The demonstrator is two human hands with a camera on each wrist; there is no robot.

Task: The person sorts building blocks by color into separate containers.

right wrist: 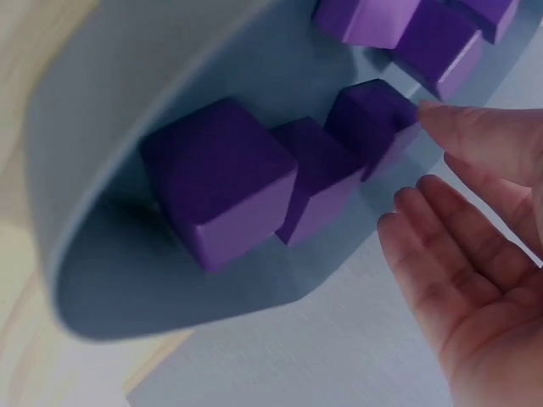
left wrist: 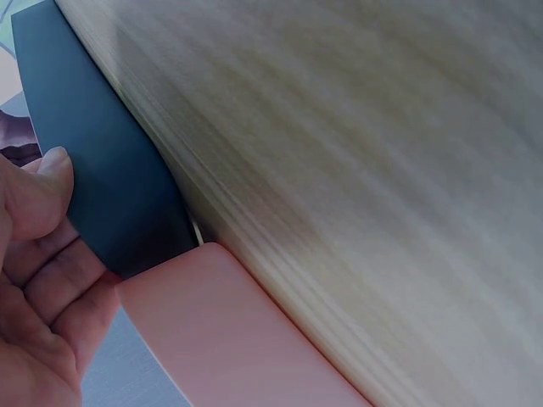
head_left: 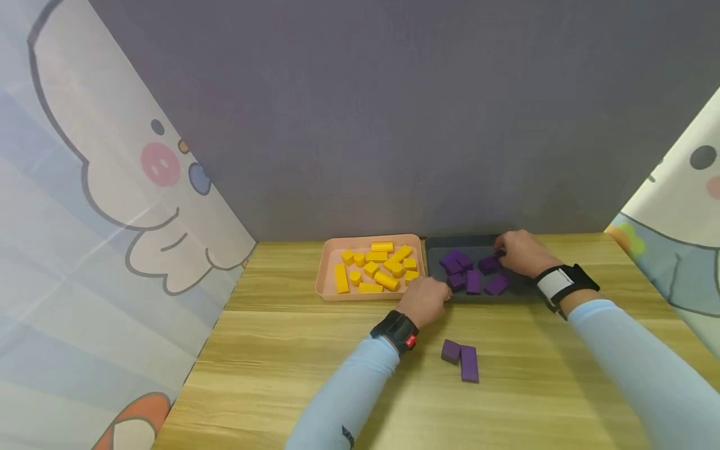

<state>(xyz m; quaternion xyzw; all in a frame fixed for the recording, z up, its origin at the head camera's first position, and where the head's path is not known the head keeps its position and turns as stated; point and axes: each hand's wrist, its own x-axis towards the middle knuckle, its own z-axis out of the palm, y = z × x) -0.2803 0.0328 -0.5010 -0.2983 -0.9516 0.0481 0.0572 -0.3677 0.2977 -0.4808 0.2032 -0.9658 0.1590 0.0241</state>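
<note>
A dark grey tray [head_left: 461, 242] holding several purple blocks [head_left: 473, 282] stands against the back wall. My left hand [head_left: 424, 301] grips its near left corner; in the left wrist view the thumb [left wrist: 56, 182] lies on the outer wall, the other fingers partly hidden behind. Over the tray's right part, my right hand [head_left: 524, 252] pinches a small purple block [right wrist: 369, 123] at the thumb tip; the index finger is mostly hidden. A larger purple block [right wrist: 221, 182] lies inside the tray nearby. Two more pieces, a purple cube [head_left: 450, 351] and a flat purple block [head_left: 469, 364], lie on the table.
A pink tray [head_left: 321, 275] with several yellow blocks [head_left: 342, 279] stands directly left of the dark tray, touching or nearly touching it. The wooden table [head_left: 270, 362] ends at a grey back wall [head_left: 349, 125]. Cartoon-printed cloths [head_left: 112, 219] flank both sides.
</note>
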